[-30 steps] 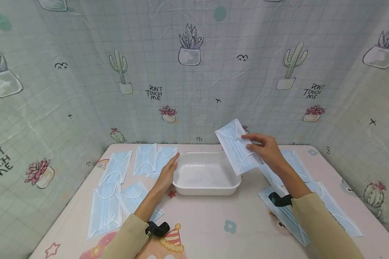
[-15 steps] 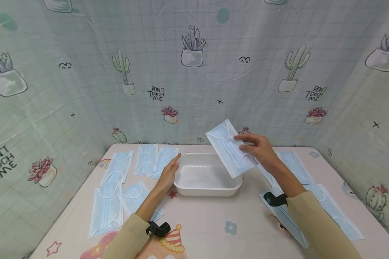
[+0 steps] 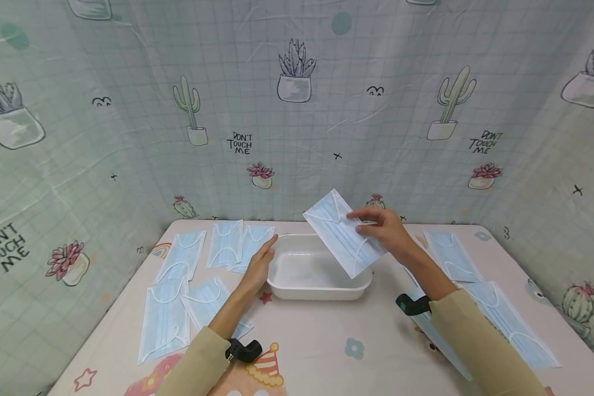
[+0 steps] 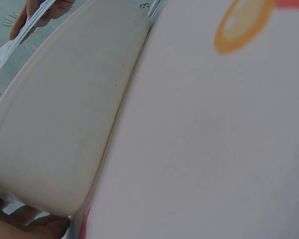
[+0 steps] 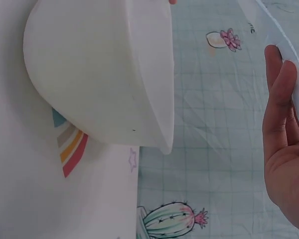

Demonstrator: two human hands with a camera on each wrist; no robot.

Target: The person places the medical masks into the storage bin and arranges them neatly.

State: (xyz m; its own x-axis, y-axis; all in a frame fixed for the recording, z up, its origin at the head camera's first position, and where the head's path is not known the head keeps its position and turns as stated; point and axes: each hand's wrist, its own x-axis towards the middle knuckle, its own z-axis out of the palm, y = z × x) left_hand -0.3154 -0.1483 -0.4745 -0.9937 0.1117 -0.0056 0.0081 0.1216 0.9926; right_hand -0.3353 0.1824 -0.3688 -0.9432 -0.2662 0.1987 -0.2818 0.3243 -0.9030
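Note:
My right hand (image 3: 385,231) pinches a light blue face mask (image 3: 344,234) with white ear loops by its right edge. The mask hangs tilted above the right part of a white plastic tub (image 3: 307,293), apart from it. In the right wrist view the fingers (image 5: 284,82) press against the mask's face. My left hand (image 3: 258,268) rests along the tub's left end, fingers fairly straight against its wall. In the left wrist view the fingers (image 4: 45,228) touch the tub's end near its base. The part of the tub's inside that shows holds no mask.
Several blue masks (image 3: 165,313) lie on the left of the table (image 3: 322,352), some overlapping. More masks (image 3: 510,324) lie on the right, partly under the right forearm. A printed cloth (image 3: 297,137) hangs behind and at both sides.
My right hand has carried the mask leftward over the tub and a little lower. The left hand has stayed at the tub's end. The view has shifted slightly.

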